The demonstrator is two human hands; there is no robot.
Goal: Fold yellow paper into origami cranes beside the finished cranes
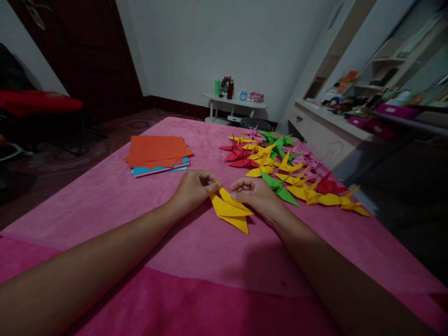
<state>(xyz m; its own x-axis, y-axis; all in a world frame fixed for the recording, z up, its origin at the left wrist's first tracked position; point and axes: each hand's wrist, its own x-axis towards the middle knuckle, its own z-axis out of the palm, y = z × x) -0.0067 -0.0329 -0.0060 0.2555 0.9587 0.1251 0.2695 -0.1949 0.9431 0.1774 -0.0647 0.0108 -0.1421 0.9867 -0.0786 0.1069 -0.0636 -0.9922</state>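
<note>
A yellow origami crane [229, 210], partly folded, is held between my two hands just above the pink cloth. My left hand [198, 186] pinches its narrow upper-left point between thumb and fingertips. On the other side my right hand [254, 193] has its fingers curled, with the thumb on the upper right edge of the yellow paper. The crane's wings spread toward me and to the right. Close beyond my right hand lies a finished green paper crane [279, 187].
Several yellow cranes [308, 192], red cranes [241, 156] and pink cranes crowd the right side of the pink-covered table [105, 205]. A stack of orange paper [156, 150] over blue sheets lies at the left. Behind stands a small white shelf [238, 101].
</note>
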